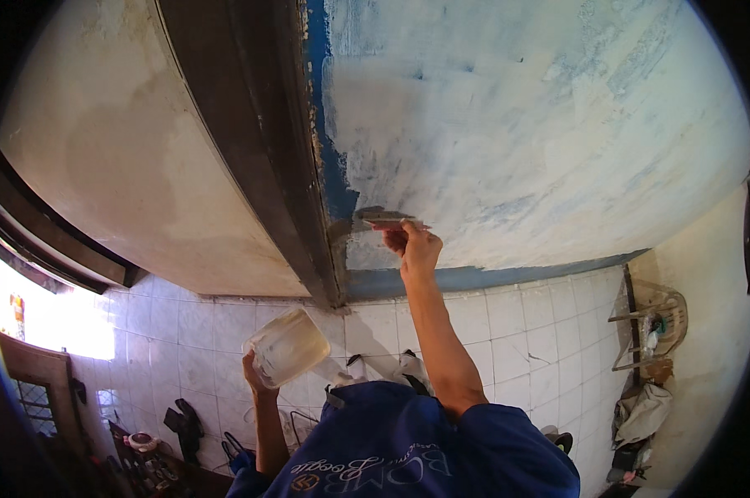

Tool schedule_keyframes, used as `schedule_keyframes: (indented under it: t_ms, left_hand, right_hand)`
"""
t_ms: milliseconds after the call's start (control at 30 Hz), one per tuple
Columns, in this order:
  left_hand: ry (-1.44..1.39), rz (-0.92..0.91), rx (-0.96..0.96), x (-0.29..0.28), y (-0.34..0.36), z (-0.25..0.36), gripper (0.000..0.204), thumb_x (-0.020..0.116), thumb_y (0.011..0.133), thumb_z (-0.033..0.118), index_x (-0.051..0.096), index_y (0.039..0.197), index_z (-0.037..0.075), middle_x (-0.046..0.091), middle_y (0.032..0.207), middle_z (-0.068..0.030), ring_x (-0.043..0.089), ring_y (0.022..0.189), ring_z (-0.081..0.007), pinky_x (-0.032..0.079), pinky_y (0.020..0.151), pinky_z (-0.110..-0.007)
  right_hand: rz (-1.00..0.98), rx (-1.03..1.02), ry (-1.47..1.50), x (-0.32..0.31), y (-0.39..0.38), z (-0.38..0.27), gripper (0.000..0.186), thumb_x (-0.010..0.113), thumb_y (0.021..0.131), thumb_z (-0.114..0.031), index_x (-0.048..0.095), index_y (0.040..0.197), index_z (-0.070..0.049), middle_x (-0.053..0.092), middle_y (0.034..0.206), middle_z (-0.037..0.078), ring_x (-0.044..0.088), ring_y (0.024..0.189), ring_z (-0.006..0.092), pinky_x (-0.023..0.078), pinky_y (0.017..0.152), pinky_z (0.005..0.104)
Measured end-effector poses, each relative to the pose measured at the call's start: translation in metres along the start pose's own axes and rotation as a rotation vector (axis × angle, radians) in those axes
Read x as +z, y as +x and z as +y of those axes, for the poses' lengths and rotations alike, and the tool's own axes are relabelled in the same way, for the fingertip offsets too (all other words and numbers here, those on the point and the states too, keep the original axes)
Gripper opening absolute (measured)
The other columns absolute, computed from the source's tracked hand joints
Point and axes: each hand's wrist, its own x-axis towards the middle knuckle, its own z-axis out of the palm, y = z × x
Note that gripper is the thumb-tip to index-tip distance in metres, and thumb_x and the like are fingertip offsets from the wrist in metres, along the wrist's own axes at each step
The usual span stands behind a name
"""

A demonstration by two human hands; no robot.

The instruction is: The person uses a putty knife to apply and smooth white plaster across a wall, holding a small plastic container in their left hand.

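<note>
1. Two bare hands are busy here, both belonging to a person in a dark blue shirt (375,444).
2. Up at the wall (508,124), the right hand (422,247) has its fingers clasped on a flat, reddish scraper (391,225); I can't tell from where I stand whether its edge touches the surface.
3. That scraper is near the lower left corner of the wall, close to the dark wooden frame (258,124).
4. Patchy white coating (441,149) covers most of the surface, with blue paint (339,187) showing along its left and bottom margins.
5. Lower down, the left hand (256,371) keeps a translucent, round-cornered tub (292,347) in its fingers, gripped by the side, well apart from the scraper; its contents I can't make out.
6. White tiles (495,357) pave the floor, and off to the right are a chair (672,319) and a pale cloth bundle (643,412).
</note>
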Motion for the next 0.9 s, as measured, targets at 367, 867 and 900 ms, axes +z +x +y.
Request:
schedule_keyframes:
  t_ms: [367, 867, 900]
  left_hand:
    - [0.062, -0.034, -0.01, -0.001, 0.009, -0.005, 0.06, 0.046, 0.088, 0.042, 0.048, 0.131, 0.0, 0.059, 0.121, -0.0158, 0.059, 0.108, -0.0305, 0.049, 0.092, -0.043]
    - [0.067, 0.051, -0.004, -0.007, 0.0, 0.01, 0.057, 0.048, 0.088, 0.043, 0.05, 0.127, 0.001, 0.059, 0.118, -0.0132, 0.059, 0.106, -0.0282, 0.049, 0.091, -0.04]
    - [0.07, 0.051, -0.002, -0.008, 0.001, 0.01, 0.057, 0.048, 0.088, 0.043, 0.05, 0.127, 0.001, 0.059, 0.118, -0.0132, 0.059, 0.106, -0.0282, 0.049, 0.091, -0.04]
  right_hand:
    - [-0.105, -0.103, 0.044, 0.019, -0.055, -0.087, 0.015, 0.065, 0.084, -0.006, 0.063, 0.086, 0.008, 0.066, 0.074, 0.015, 0.065, 0.057, 0.0226, 0.055, 0.048, 0.0318]
    - [0.233, 0.259, -0.1, -0.14, 0.021, 0.15, 0.011, 0.067, 0.084, -0.011, 0.062, 0.093, -0.008, 0.065, 0.085, 0.005, 0.062, 0.07, 0.0175, 0.053, 0.056, 0.0321]
    - [0.233, 0.26, -0.097, -0.138, 0.024, 0.15, 0.011, 0.067, 0.084, -0.011, 0.062, 0.093, -0.008, 0.065, 0.085, 0.005, 0.062, 0.07, 0.0175, 0.053, 0.056, 0.0321]
